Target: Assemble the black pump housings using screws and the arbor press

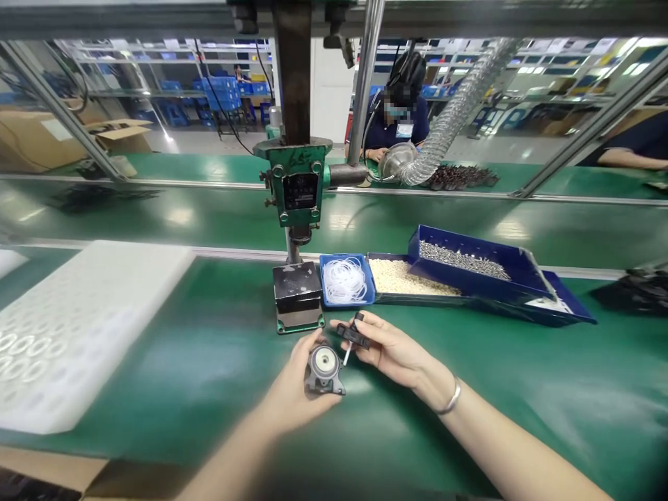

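My left hand [293,390] is wrapped round a dark grey housing [324,369] with a round, pale centre facing up. Just to its right, my right hand [383,344] pinches a black part [353,334] from which a thin white pin [348,353] points down. The pin's lower end is close to the housing's right side; whether they touch I cannot tell. A silver bracelet circles my right wrist. Both hands are over the green work surface [219,390], in front of the press.
A green press [300,184] stands over a black block [297,287]. Right of it are a blue tray [374,296] of white rings, a tray of cream pieces [399,277] and a blue bin [470,278] of metal pins. A white perforated sheet [115,299] lies left. A person [422,115] sits opposite.
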Available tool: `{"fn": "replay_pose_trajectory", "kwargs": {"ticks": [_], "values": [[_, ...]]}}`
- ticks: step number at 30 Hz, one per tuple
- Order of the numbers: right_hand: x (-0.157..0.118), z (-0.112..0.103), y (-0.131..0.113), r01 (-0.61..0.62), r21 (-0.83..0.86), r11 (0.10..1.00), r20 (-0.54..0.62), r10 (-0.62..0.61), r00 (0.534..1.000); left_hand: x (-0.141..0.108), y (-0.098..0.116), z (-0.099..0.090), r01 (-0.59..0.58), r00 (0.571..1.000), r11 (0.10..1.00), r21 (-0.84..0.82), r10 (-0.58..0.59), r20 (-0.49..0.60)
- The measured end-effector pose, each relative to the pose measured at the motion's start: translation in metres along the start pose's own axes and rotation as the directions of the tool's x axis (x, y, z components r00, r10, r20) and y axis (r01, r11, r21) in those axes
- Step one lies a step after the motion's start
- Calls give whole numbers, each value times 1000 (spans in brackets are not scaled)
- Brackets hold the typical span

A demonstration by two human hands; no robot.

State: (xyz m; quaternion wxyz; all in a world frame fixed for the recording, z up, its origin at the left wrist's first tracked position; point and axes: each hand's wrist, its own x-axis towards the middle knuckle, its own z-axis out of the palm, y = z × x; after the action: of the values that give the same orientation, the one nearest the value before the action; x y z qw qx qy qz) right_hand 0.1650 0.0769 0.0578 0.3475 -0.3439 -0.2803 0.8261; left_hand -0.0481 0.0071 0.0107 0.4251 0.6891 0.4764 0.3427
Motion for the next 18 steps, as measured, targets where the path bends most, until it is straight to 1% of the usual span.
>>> {"fn": "replay_pose_trajectory", "kwargs": {"ticks": [2, 4, 10, 13, 16, 18], "values": [[4, 7, 1, 7, -5, 1000, -11, -7, 1000, -1, -4, 1, 47, 999, 997, -63, -47, 3], [8, 12, 2, 11, -10, 1000, -17, -11, 1000, -1, -5, 2, 84, 996, 992, -92, -84, -4], [16, 21, 1, 9, -39, 999, -41, -11, 999, -1, -8, 6, 83, 996, 987, -136, -87, -28], [14, 27, 2, 54, -93, 994, -45, -58, 997, -1, -10, 6, 75, 996, 988, -133, -80, -34], [11, 34, 5, 119, -193, 974, -79, -137, 988, -2, -11, 7, 65, 997, 989, -134, -71, -39], [10, 36, 9, 157, -261, 952, -72, -182, 981, -2, -13, 7, 64, 996, 989, -132, -71, -48]]}}
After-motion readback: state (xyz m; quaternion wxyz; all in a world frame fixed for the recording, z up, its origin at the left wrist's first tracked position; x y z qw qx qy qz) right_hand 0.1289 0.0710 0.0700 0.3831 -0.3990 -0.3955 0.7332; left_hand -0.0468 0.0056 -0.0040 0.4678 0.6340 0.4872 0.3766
